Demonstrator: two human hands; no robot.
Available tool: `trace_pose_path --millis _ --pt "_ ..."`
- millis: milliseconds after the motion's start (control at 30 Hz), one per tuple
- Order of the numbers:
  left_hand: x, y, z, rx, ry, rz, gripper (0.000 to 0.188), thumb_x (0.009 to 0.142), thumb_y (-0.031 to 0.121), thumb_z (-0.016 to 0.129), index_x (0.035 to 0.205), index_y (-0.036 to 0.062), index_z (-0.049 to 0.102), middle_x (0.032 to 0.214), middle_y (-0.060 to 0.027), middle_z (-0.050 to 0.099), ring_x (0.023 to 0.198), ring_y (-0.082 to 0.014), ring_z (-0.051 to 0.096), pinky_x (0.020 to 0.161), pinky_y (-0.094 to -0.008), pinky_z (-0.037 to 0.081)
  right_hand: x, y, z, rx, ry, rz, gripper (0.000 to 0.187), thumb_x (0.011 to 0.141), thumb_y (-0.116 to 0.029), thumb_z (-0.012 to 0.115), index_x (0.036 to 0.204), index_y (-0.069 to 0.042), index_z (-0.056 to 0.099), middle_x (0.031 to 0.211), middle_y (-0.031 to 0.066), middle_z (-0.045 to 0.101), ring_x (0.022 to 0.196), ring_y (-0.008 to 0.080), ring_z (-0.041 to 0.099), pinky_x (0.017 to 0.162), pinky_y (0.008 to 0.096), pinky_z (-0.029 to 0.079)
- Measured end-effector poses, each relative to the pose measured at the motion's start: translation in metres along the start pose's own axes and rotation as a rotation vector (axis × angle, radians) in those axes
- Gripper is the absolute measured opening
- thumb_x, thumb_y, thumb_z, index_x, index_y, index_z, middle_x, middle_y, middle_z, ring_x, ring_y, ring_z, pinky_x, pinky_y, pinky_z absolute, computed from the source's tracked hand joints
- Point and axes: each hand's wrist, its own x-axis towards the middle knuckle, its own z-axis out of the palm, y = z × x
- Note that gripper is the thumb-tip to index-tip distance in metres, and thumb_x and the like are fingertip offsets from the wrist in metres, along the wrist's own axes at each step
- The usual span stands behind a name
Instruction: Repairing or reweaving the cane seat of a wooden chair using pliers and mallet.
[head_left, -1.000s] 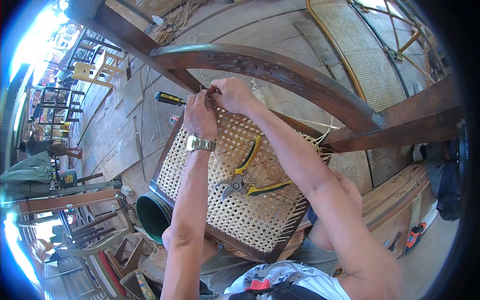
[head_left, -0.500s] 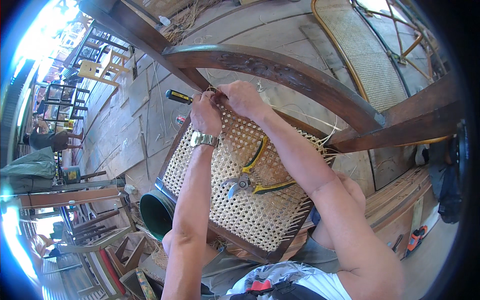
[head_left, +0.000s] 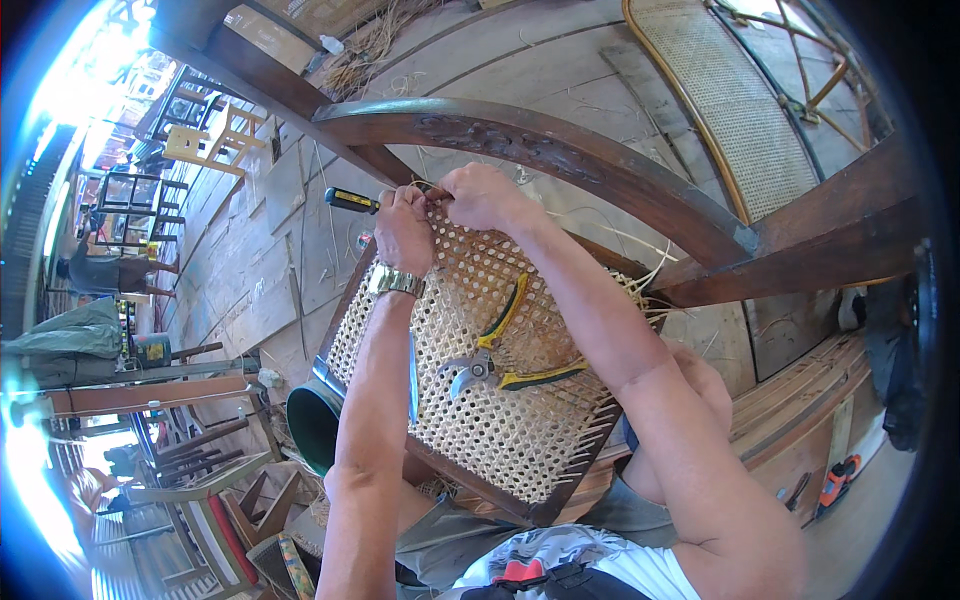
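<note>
A dark wooden chair seat with woven cane (head_left: 500, 440) lies before me. My left hand (head_left: 404, 232) is closed near its far corner, with a screwdriver-like tool (head_left: 352, 200) held in it, the black and yellow handle poking out leftward. Beside it my right hand (head_left: 484, 197) pinches at the same corner, where a thin cane strand (head_left: 426, 183) loops by the fingertips. The exact grip is partly hidden. Pruning shears (head_left: 482, 366) with yellow and black handles rest spread on the cane. A slim bluish strip (head_left: 412, 380) shows beside my left forearm.
The chair's curved wooden rail (head_left: 540, 135) arches beyond my hands. Loose cane ends (head_left: 650, 275) stick out at the right corner. A dark green bucket (head_left: 314, 425) stands left of the seat. Farther off are a cane panel (head_left: 725, 100), chair frames (head_left: 215, 140) and a person (head_left: 100, 272).
My view has shifted slightly, and my left forearm sits a little farther left, uncovering the bluish strip. Both hands stay at the far corner; the shears lie as before.
</note>
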Motion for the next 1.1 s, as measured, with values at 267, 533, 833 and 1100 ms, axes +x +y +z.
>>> trace_pose_path --millis 267,533,833,1100 --pt "0.004 0.006 -0.003 0.032 -0.077 0.087 0.015 0.097 0.012 0.058 0.108 0.0121 0.068 0.107 -0.0172 0.064 0.093 -0.0399 0.068 0.079 -0.0502 0.056 0.003 0.027 0.001 0.258 -0.031 0.039 0.038 0.084 -0.016 0.061 0.117 -0.022 0.077 0.105 0.0199 0.073 0.099 0.0372 0.07 0.094 0.0443 0.055" --pt "0.005 0.004 -0.006 0.11 -0.109 0.018 0.016 0.101 0.022 0.054 0.111 0.0167 0.066 0.111 -0.0152 0.062 0.091 -0.0403 0.069 0.077 -0.0509 0.058 -0.003 0.003 -0.008 -0.078 -0.034 -0.022 0.023 0.082 -0.018 0.06 0.097 -0.012 0.076 0.097 0.0207 0.073 0.095 0.0412 0.069 0.086 0.0511 0.055" --pt "0.001 -0.002 0.0 0.164 -0.023 0.08 0.017 0.103 0.029 0.055 0.114 0.0216 0.065 0.105 -0.0126 0.063 0.087 -0.0401 0.068 0.072 -0.0507 0.056 0.005 0.031 0.006 0.472 0.008 -0.006 0.039 0.084 -0.016 0.06 0.12 -0.02 0.076 0.11 0.0212 0.072 0.097 0.0344 0.072 0.091 0.0412 0.056" --pt "-0.002 -0.002 -0.001 0.128 -0.008 0.026 0.017 0.104 0.028 0.054 0.112 0.0209 0.066 0.104 -0.0123 0.063 0.088 -0.0386 0.068 0.073 -0.0496 0.056 -0.001 0.005 -0.004 -0.003 -0.057 -0.012 0.038 0.08 -0.014 0.059 0.113 -0.015 0.078 0.101 0.0214 0.073 0.097 0.0381 0.071 0.089 0.0437 0.057"
